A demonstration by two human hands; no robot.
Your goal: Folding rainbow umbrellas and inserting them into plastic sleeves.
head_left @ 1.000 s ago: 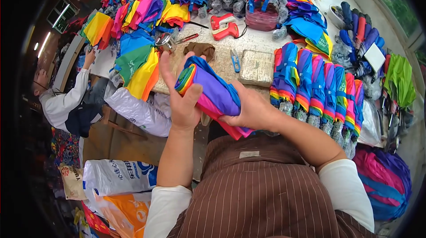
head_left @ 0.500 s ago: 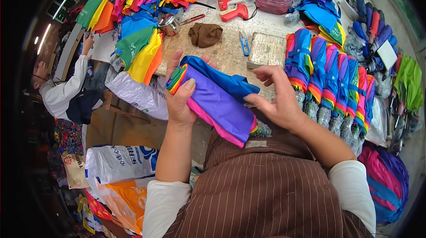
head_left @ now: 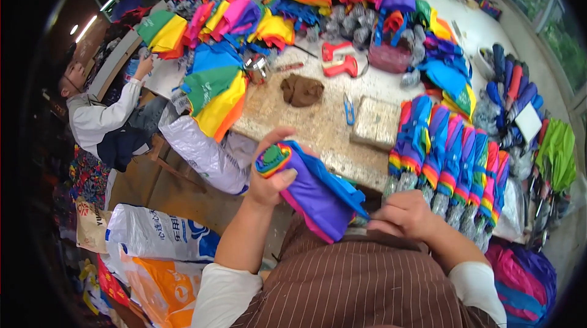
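A folded umbrella (head_left: 318, 196) with a rainbow-striped rim lies slanted in front of my apron, purple and pink on its near side and blue on its far side. My left hand (head_left: 269, 172) is wrapped round its upper left end, thumb across the purple cloth. At the lower right end, my right hand (head_left: 406, 215) has its fingers curled in beside the tip of the blue panel. What those fingers pinch, if anything, is hidden. A bit of plastic-wrapped handle shows at that end.
Rolled rainbow umbrellas (head_left: 443, 151) stand in a row at the table's right. Farther back lie a worn block (head_left: 375, 121), blue snips (head_left: 348, 110), a brown cloth (head_left: 302, 90) and a red-and-white tool (head_left: 340, 66). A co-worker (head_left: 101, 111) sits at left, near plastic bags (head_left: 153, 230).
The view has tilted up, showing more of the table's far side. My right hand has gone from spread fingers above the blue panel to curled fingers at its lower tip.
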